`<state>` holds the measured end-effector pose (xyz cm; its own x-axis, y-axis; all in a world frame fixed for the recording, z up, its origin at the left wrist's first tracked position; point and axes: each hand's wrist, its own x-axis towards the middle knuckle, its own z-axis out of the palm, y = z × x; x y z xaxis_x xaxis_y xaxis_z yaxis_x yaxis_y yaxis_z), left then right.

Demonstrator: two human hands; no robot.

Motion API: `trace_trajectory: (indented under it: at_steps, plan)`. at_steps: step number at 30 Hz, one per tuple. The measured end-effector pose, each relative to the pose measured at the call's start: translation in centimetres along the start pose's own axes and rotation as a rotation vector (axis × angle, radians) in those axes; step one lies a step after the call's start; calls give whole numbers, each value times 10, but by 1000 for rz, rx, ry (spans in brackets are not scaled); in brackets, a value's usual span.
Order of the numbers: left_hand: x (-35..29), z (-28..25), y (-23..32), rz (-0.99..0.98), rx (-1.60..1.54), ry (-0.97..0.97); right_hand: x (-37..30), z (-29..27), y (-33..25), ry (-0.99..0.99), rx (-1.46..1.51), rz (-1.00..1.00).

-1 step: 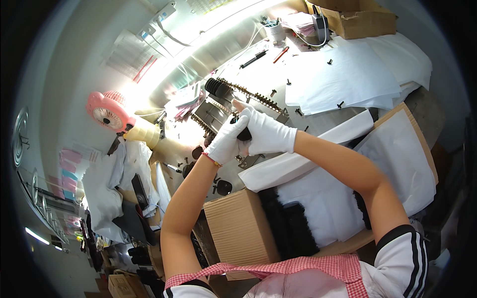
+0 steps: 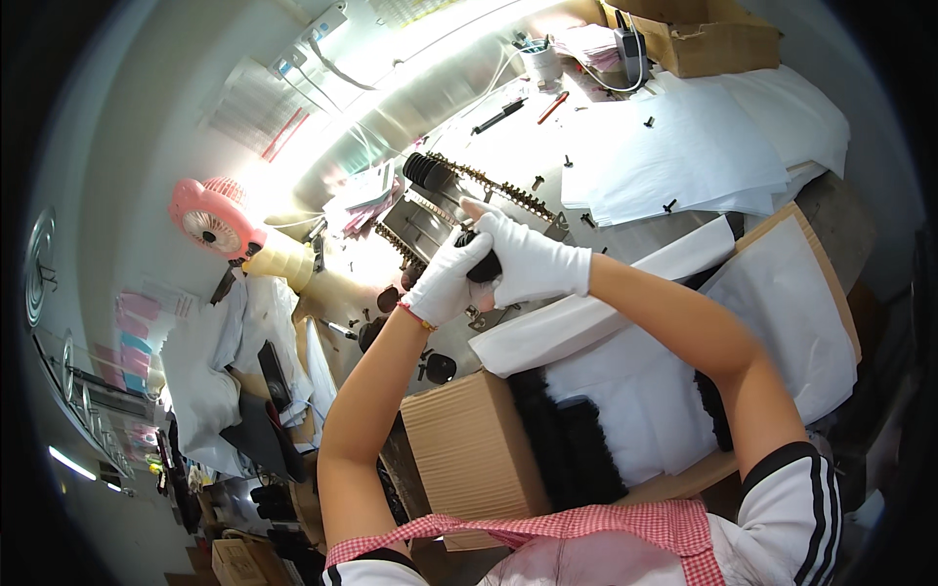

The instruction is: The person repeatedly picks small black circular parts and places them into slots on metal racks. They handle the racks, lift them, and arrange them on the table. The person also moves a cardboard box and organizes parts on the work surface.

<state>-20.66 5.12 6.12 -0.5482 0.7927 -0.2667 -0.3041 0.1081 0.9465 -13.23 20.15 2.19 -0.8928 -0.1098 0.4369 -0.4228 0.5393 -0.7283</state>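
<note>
Between my two white-gloved hands is a black rounded piece (image 2: 481,262), partly covered by the fingers. My left hand (image 2: 445,281) is closed around its left side. From the right, my right hand (image 2: 532,262) meets the same piece, its fingers bent over the top; the exact contact is hidden. Just beyond the hands lies a metal rack (image 2: 418,230) with notched rails. A row of black discs (image 2: 427,172) stands at the rack's far left end. Loose black discs (image 2: 442,368) and small dark screws lie near my left wrist.
A cardboard box (image 2: 469,449) holding black pieces and white sheets stands close to my body. White paper (image 2: 674,156) covers the far right, with small screws on it. A pink fan (image 2: 217,220) stands left; pens (image 2: 498,116) and a cardboard carton (image 2: 708,39) are at the back.
My right hand has shifted slightly right and down, so more of the black piece shows between the hands. My left hand is almost where it was.
</note>
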Motion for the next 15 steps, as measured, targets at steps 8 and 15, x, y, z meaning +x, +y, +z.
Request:
trace_trajectory:
  at_steps: [8,15]
  plan:
    - [-36,7,-26,29,-18,-66,-14,-5,-18,-59,606,349]
    - [-98,-1,-66,49,-223,48,-22,37,-53,-143,576,354]
